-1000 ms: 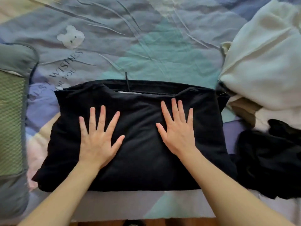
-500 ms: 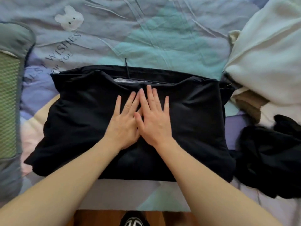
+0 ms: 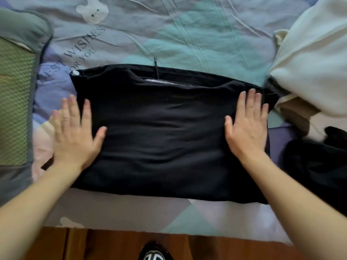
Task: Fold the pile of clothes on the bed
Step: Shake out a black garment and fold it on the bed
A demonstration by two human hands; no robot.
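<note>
A black garment (image 3: pixel 165 132) lies folded into a wide rectangle across the middle of the bed, a thin black cord sticking out at its far edge. My left hand (image 3: pixel 75 134) lies flat with straight, spread fingers over the garment's left edge. My right hand (image 3: pixel 247 126) presses flat on the right edge, fingers straight. At the right waits the pile: a cream garment (image 3: pixel 311 59) on top, a tan piece (image 3: pixel 298 113) under it and a crumpled black garment (image 3: pixel 319 162) nearer me.
The patterned bedsheet (image 3: pixel 169 34) in blue and teal shows a bear print and lettering. A grey and green mesh cushion (image 3: pixel 15 94) sits along the left side. The brown floor (image 3: pixel 105 244) and a shoe tip (image 3: pixel 155 252) show below the bed's near edge.
Both hands slid apart from the garment's middle to its left and right edges, smoothing it. The view tilted down, showing more of the floor.
</note>
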